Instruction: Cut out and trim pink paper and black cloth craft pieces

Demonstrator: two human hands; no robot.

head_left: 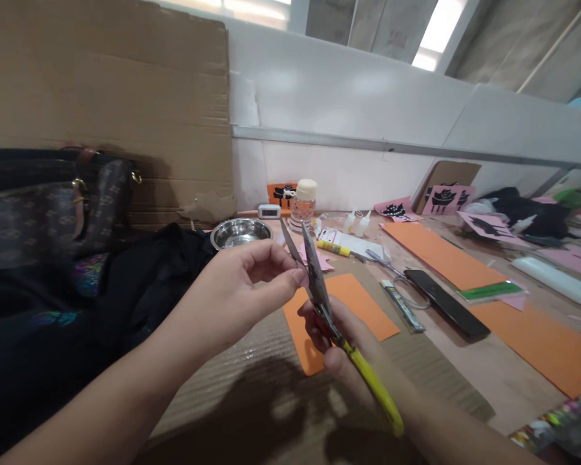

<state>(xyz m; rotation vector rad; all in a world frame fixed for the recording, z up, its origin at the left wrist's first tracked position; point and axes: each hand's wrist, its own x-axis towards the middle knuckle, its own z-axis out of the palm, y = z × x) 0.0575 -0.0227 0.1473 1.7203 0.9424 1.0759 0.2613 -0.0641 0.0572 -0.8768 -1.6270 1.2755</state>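
Observation:
My right hand [341,342] is wrapped round a pair of scissors [322,294] with a long yellow handle. Their blades point up and away from me and stand apart. In front of the blades, my left hand [256,278] has thumb and forefinger in a pinch at the blade edge. Whatever sits between those fingertips, if anything, is too small to make out. Below both hands an orange paper sheet [363,310] lies on a cardboard mat [223,387].
Behind the hands are a metal bowl [242,231], a bottle with a cream cap [304,201] and a yellow glue stick [333,248]. To the right lie a black phone [445,303], a blade pack [403,307] and orange sheets [433,255]. A patterned bag [48,206] stands left.

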